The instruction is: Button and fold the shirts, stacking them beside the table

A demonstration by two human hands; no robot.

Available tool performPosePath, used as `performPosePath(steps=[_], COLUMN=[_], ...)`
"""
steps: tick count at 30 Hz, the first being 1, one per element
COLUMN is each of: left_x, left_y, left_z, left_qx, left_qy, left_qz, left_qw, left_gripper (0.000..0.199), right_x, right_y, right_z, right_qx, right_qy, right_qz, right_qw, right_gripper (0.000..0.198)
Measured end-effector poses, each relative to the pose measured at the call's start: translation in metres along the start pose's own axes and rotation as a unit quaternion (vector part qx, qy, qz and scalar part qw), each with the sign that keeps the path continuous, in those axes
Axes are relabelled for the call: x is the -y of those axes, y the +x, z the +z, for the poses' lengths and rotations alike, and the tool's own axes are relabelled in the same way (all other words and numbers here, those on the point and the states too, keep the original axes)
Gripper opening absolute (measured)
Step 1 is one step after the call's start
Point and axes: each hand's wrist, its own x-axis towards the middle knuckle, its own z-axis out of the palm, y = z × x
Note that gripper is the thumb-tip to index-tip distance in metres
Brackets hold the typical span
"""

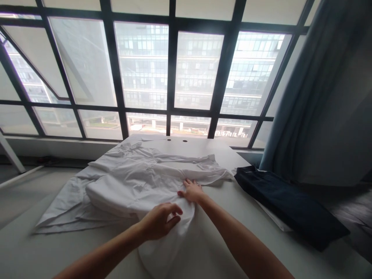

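Observation:
A rumpled white garment (pixel 124 190), which looks like a shirt, is spread over the white table, with folds and creases across it. One long part reaches right toward the dark cloth, and another hangs toward me over the near side. My right hand (pixel 192 191) lies flat on the cloth with its fingers spread. Closer to me, my left hand (pixel 162 220) hovers over or just touches the cloth. Its fingers are bent, with a gap between them and the thumb, and nothing shows in the grip.
On the table's right lies a folded dark navy cloth (pixel 287 205), with a white edge showing underneath. A grey-blue curtain (pixel 314 108) hangs at the right. Two dark holes mark the far end of the white table (pixel 200 145), before large black-framed windows (pixel 171 69).

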Motion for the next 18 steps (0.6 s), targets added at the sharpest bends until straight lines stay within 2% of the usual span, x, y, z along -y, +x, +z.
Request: performPosePath(steps=[3, 5, 10, 13, 16, 18], left_x=[0.019, 0.037, 0.082, 0.102, 0.121, 0.135], left_y=[-0.001, -0.003, -0.009, -0.011, -0.01, -0.009], left_z=[-0.012, -0.017, -0.018, -0.016, -0.014, -0.012], left_qx=[-0.073, -0.104, -0.119, -0.153, -0.183, -0.199], left_qy=[0.094, 0.148, 0.215, 0.25, 0.266, 0.262], left_qz=[0.039, 0.029, -0.001, -0.025, -0.058, -0.081], left_qw=[0.992, 0.983, 0.969, 0.956, 0.945, 0.941], left_gripper=[0.015, 0.014, 0.016, 0.029, 0.044, 0.047], right_x=[-0.038, -0.064, -0.105, -0.105, -0.084, -0.063], right_y=[0.008, 0.014, 0.021, 0.014, 0.0, -0.011], right_z=[-0.01, -0.017, -0.033, -0.035, -0.029, -0.018], right_qx=[-0.007, -0.032, -0.119, -0.173, -0.232, -0.243], right_qy=[-0.017, -0.035, -0.085, -0.097, -0.082, -0.059], right_qz=[0.017, 0.036, 0.135, 0.148, 0.081, 0.017], right_qw=[1.0, 0.998, 0.98, 0.969, 0.966, 0.968], right_gripper=[0.075, 0.069, 0.051, 0.041, 0.037, 0.04])
